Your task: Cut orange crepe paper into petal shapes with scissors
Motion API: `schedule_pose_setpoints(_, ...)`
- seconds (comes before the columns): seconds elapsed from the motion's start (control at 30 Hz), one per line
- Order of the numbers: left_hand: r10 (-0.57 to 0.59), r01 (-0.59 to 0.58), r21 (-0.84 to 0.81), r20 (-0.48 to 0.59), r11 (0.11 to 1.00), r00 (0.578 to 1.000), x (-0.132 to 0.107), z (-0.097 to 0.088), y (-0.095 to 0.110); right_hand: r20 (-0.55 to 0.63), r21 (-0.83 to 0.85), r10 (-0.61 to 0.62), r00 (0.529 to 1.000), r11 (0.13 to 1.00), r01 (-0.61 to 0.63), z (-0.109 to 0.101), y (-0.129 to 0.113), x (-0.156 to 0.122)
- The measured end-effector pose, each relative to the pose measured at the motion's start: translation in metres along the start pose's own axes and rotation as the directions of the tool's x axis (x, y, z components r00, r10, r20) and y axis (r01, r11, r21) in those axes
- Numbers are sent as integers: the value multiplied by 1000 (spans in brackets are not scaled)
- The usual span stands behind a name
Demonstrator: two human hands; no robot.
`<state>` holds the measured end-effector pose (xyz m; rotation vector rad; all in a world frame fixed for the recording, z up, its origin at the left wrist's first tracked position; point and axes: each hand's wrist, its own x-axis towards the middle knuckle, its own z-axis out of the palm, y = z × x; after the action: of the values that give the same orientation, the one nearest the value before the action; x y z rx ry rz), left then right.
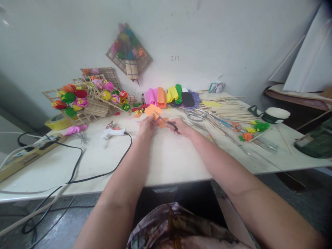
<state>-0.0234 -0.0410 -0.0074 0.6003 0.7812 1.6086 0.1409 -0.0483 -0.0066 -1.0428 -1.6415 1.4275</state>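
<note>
My left hand [146,126] pinches a piece of orange paper [153,111] and holds it up over the white table [166,159]. My right hand [181,126] grips small black-handled scissors [166,121], their blades reaching left into the orange paper. Both hands sit close together near the middle of the table, a little in front of a row of coloured paper rolls [166,95].
A white glue gun [112,132] with a black cord lies left of my hands. Paper flowers on stick frames [85,100] stand at the back left beside a yellow tape roll [58,121]. Large scissors [195,115], wooden sticks [228,109] and small flowers [252,130] lie right.
</note>
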Motion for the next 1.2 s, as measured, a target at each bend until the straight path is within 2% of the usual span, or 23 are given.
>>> schedule_pose_setpoints(0.3, 28, -29, -20, -54, 999, 998, 1, 0, 0, 17, -14, -34, 999, 999, 35, 0, 3, 2)
schedule_pose_setpoints(0.53, 37, -37, 1, -21, 999, 999, 1, -2, 1, 21, -17, -14, 1000, 1000, 14, 2, -1, -4)
schedule_pose_setpoints(0.73, -8, 7, 31, 23, 1000, 1000, -2, 0, 1, 16, 4, 32, 999, 999, -32, 3, -5, -7)
schedule_pose_setpoints(0.93, -11, 7, 67, 73, 998, 997, -1, -1, -3, 11, 39, 25, 1000, 999, -26, 2, -3, -6)
schedule_pose_setpoints(1.2, -19, 15, 67, 65, 998, 998, -1, 0, -2, 8, 78, 19, 1000, 997, -19, 3, -4, -5)
